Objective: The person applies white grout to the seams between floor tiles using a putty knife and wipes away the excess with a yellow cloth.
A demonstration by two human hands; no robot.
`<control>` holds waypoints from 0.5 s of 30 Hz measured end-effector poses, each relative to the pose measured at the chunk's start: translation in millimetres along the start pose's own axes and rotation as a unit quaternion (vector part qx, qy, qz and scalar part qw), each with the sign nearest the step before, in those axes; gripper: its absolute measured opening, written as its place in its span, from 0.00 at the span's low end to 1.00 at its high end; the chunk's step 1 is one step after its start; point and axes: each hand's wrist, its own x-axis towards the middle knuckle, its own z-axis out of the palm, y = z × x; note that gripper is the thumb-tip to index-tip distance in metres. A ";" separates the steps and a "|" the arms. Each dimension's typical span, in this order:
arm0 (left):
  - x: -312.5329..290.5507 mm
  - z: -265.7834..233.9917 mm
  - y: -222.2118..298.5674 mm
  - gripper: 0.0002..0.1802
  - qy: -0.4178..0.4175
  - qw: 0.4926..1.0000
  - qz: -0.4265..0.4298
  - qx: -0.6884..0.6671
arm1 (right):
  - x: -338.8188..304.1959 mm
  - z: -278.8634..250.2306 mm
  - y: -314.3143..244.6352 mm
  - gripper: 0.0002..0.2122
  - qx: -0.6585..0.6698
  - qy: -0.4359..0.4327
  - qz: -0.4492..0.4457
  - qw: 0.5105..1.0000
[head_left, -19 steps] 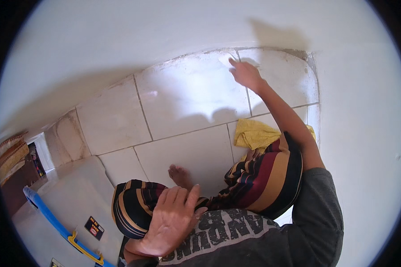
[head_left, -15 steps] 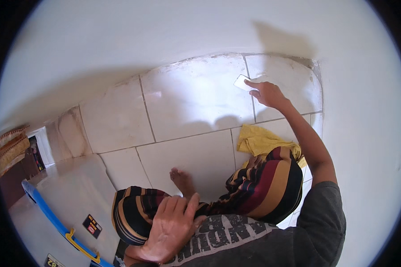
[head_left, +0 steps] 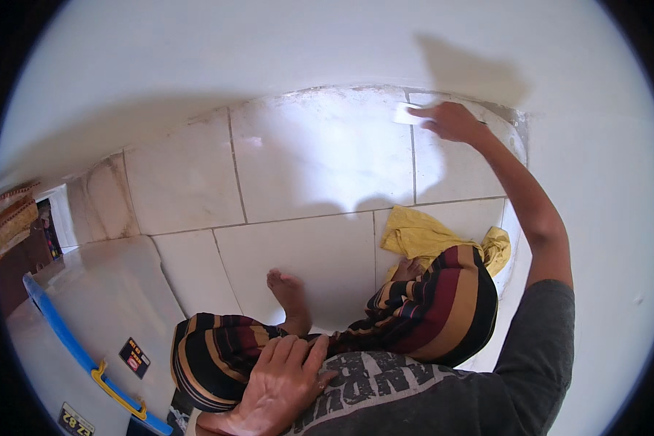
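My right hand (head_left: 450, 121) reaches out to the far right. It pinches a small flat white piece (head_left: 407, 113), like a card or a block, against the white tile (head_left: 320, 145) near the foot of the wall. The grout line between two tiles runs beside it. Whether the piece is stiff or soft I cannot tell. My left hand (head_left: 285, 374) lies over my left leg near my lap, its back up and its fingers stretched out, with nothing seen in it. A yellow cloth (head_left: 425, 236) lies crumpled on the floor tiles by my right foot.
At the lower left stands a clear plastic storage box (head_left: 116, 291) with a blue rim (head_left: 69, 338) and a yellow latch (head_left: 112, 389). A white wall (head_left: 596, 218) rises close on my right. Brownish fabric (head_left: 14, 218) hangs at the far left.
My right hand has moved farther away and slightly right along the tile, carrying the white piece toward the wall. My left hand stays on my leg.
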 end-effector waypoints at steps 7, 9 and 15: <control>5.3 -7.5 -1.4 0.28 0.018 0.998 -0.054 0.031 | 44.5 -27.8 -51.6 0.21 0.003 0.113 -0.118 0.987; 9.5 -7.2 2.6 0.29 0.042 0.996 -0.071 0.034 | 33.4 -33.1 -11.2 0.20 0.043 -0.005 -0.050 0.998; -6.0 3.2 16.6 0.27 0.038 0.999 -0.035 0.000 | 51.8 -24.8 -29.9 0.20 -0.039 0.155 -0.129 0.979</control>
